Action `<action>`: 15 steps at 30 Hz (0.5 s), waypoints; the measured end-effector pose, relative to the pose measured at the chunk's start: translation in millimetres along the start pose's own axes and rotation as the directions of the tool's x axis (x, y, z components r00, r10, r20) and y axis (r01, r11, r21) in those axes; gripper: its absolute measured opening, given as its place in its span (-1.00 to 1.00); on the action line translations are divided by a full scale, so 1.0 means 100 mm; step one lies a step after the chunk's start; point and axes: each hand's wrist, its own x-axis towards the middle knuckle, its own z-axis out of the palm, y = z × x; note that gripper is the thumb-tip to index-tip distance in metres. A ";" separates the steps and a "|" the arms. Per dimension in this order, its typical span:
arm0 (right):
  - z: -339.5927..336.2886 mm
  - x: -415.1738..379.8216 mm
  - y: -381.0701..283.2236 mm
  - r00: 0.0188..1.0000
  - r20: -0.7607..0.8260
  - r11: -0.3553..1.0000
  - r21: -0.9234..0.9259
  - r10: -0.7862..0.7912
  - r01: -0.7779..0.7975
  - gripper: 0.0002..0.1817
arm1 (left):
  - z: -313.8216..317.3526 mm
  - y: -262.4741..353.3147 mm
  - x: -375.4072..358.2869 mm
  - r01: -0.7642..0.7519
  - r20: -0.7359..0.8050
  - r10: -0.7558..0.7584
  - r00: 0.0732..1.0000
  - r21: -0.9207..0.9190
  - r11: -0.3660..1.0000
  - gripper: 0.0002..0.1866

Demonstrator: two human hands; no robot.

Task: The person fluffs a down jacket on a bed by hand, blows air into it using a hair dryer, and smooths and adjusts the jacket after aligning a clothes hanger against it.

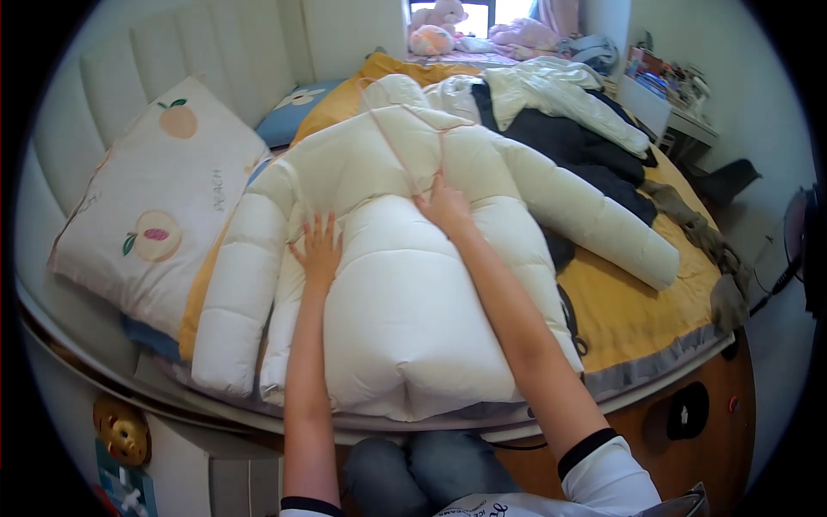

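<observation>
A puffy white down jacket [405, 293] lies spread on the bed, its sleeves out to both sides and its hem toward me. My left hand [320, 250] rests flat on the jacket's left part, fingers spread, holding nothing. Farther up, near the middle of the jacket, my right hand [445, 207] has its fingers at the near end of a thin pink hanger [392, 142]. The hanger lies across the jacket's upper part. My right fingertips partly hide the point where they meet it.
Left of the jacket lies a peach-print pillow [155, 198], with a blue pillow [297, 112] behind. Dark and white clothes [568, 129] cover the bed's far right over a yellow sheet [637, 302]. A cluttered desk [680, 112] stands beyond. Plush toys [435, 34] sit by the window.
</observation>
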 end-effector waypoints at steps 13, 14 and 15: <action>-1.08 -0.19 0.54 0.985 0.159 0.928 0.372 -0.068 0.004 -0.09 | -1.19 0.10 -0.36 0.109 0.279 0.319 0.906 -0.881 0.460 -0.53; -1.41 -0.40 0.62 0.990 0.134 0.905 0.425 -0.046 -0.016 -0.05 | -1.63 0.17 -0.57 0.072 0.185 0.309 0.933 -0.936 0.346 -0.55; -1.72 -0.61 0.72 0.990 0.110 0.863 0.505 -0.093 0.025 -0.15 | -1.99 0.18 -0.80 -0.082 0.097 0.375 0.922 -0.896 0.435 -0.57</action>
